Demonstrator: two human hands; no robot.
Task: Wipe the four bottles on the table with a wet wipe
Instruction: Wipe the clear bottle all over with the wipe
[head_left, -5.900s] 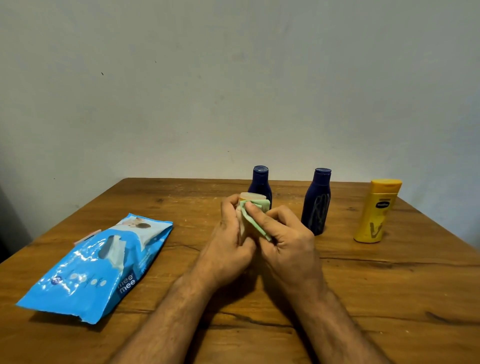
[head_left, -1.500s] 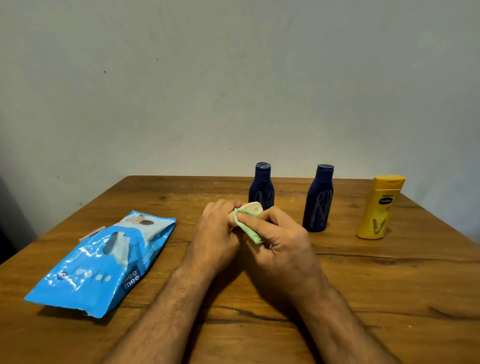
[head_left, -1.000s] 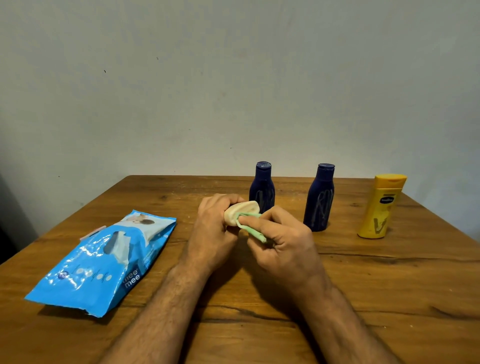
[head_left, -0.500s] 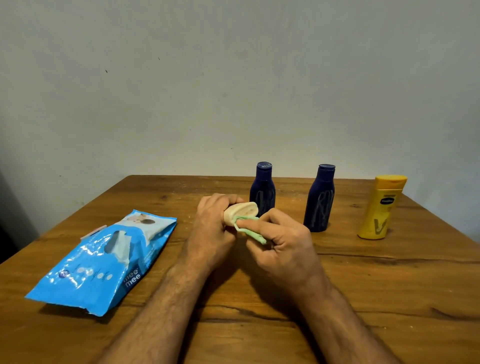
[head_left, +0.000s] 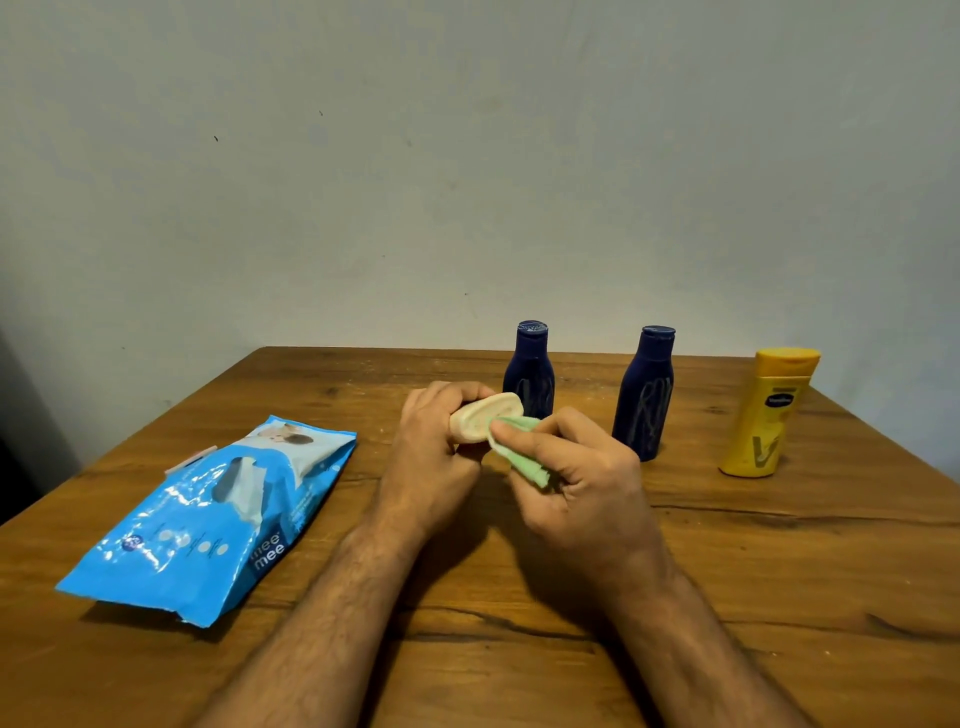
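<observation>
Left hand (head_left: 434, 452) grips the cream bottle (head_left: 485, 423); right hand (head_left: 582, 478) pinches the green wipe (head_left: 519, 454) against it, near the left blue bottle (head_left: 530, 371).

Cream bottle (head_left: 485, 423) in the left hand (head_left: 436, 457): 5.9 s ago it was upright with its cap up in front of the left navy bottle (head_left: 529, 374); now it's tipped over, its oval end face turned up and right, left of that navy bottle's base. Green wet wipe (head_left: 519, 452) in the right hand (head_left: 576, 478) was draped over the bottle's top; now the fingertips press it on the lower right edge of the end face.
</observation>
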